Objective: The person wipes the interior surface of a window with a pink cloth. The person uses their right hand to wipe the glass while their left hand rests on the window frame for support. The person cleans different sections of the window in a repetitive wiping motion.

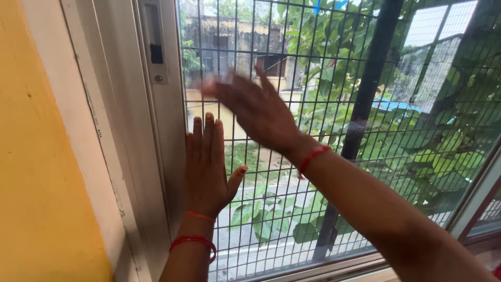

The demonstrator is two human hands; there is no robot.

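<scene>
My left hand [207, 166] lies flat, fingers together and pointing up, against the glass pane [292, 156] of a sliding window, close to its grey metal frame [162, 130]. My right hand [255, 107] reaches across above it with fingers spread, blurred by motion, near the upper part of the pane. Neither hand holds anything. Red thread bands circle both wrists. A latch plate [155, 44] sits on the frame above the hands.
Behind the glass runs a metal wire grille [417, 104] with a dark vertical bar [365, 104]. Green leafy trees and a building show outside. A yellow wall [36, 156] stands to the left of the frame.
</scene>
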